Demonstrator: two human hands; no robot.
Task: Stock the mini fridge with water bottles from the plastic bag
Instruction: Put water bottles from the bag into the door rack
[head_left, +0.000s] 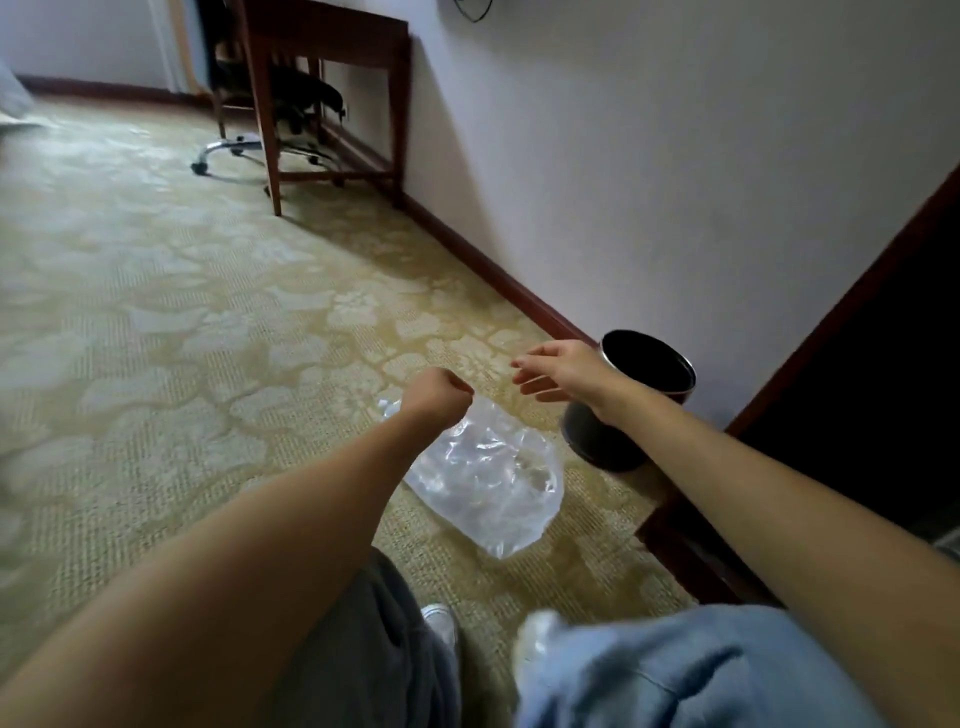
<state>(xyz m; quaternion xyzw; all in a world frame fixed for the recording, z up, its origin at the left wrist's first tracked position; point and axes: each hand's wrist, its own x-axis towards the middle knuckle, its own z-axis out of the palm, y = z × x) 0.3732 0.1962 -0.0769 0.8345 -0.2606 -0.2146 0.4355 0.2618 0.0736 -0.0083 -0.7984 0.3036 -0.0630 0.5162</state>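
- From my remote seat, the far left is patterned yellow-green carpet (156, 338), running back to a pale wall with a dark skirting board.
- Further in, at the top of the view, a swivel chair (291, 98) with a chrome wheeled base sits tucked under a wooden desk (332, 36) that stands against the wall.
- The left hand (439, 397) reaches forward on a bare arm, its fingers clenched into a fist with the knuckles up. It sits over the near upper edge of the plastic bag. I cannot tell whether a fold of the film is caught inside the fist.
- The plastic bag (493, 478) is clear and crumpled. It lies on the carpet just right of the left forearm, between the two arms and near the bin. What is inside it is too blurred for me to make out.
- Below the bag, at the bottom edge, I see two pale shoes (439, 621), with grey cloth to their left and light blue denim to their right.
- The right hand (558, 376) hangs in the air, released, with fingers loosely spread and pointing left and nothing in it. It is apart from the left fist and clear of the bag.
- Right behind that wrist, a dark round waste bin (649, 374) stands on the carpet against the wall.
- At the far right there is a dark wood-framed panel (857, 332), with blackness beyond it that I cannot resolve.
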